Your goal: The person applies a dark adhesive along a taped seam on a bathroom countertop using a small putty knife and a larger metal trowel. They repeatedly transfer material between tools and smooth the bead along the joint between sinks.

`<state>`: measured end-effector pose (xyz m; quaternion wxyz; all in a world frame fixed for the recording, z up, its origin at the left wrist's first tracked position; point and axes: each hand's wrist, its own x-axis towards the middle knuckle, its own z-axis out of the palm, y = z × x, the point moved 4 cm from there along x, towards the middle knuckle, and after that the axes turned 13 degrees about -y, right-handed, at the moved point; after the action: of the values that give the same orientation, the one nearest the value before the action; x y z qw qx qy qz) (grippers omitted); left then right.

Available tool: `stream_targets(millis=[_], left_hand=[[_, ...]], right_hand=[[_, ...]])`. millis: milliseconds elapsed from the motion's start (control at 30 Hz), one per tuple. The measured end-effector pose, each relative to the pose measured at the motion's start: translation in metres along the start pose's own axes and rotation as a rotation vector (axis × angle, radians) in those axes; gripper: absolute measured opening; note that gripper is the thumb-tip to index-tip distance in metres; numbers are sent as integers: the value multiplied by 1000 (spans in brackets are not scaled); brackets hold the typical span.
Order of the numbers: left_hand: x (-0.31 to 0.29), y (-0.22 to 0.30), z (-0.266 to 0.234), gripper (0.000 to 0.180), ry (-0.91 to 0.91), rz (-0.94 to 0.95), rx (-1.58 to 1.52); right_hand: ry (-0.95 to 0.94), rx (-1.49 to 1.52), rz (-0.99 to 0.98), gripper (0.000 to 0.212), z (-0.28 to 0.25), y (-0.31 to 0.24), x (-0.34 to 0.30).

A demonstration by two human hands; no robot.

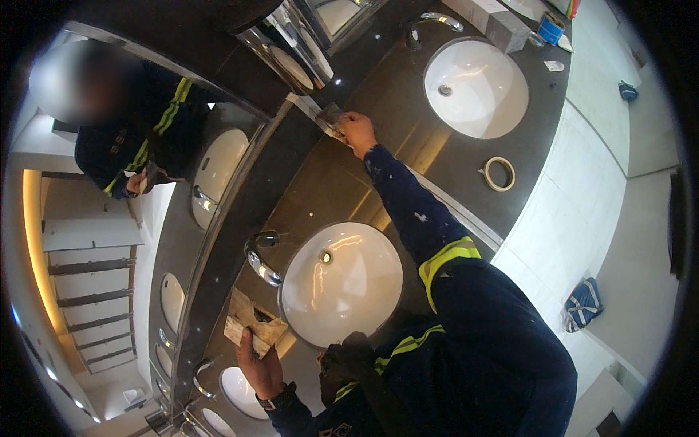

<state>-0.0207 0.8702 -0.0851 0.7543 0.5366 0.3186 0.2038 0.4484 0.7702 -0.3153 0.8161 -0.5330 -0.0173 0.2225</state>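
My right hand [357,133] reaches out over the dark stone counter [328,175]. Its fingers are closed on a broad putty knife [331,119], whose blade lies at a pale strip [455,207] crossing the counter, close to the wall end. Nearer to me, beside the middle sink [342,280], my left hand [260,364] is raised. It grips a flat, cream-smeared piece [255,328] with a rough light edge; its exact kind cannot be made out. The handle of the putty knife is mostly covered by my right fingers.
A tape roll [499,175] lies right of the pale strip. Curved chrome taps [262,258] stand behind the sinks. At the far end are another sink [477,87], a long box [488,22] and a blue tin [551,29]. A mirror [211,109] runs along the left.
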Motion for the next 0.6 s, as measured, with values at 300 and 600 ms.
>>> stream_targets(millis=[300,600], left_hand=[[1,-2,2,44,-31,-25,5],[4,-9,-1,45,-34,-37,-18]], right_hand=[[62,-105,155,18,-14,19,1],[-148,-776,-468,14,-49,86,101]])
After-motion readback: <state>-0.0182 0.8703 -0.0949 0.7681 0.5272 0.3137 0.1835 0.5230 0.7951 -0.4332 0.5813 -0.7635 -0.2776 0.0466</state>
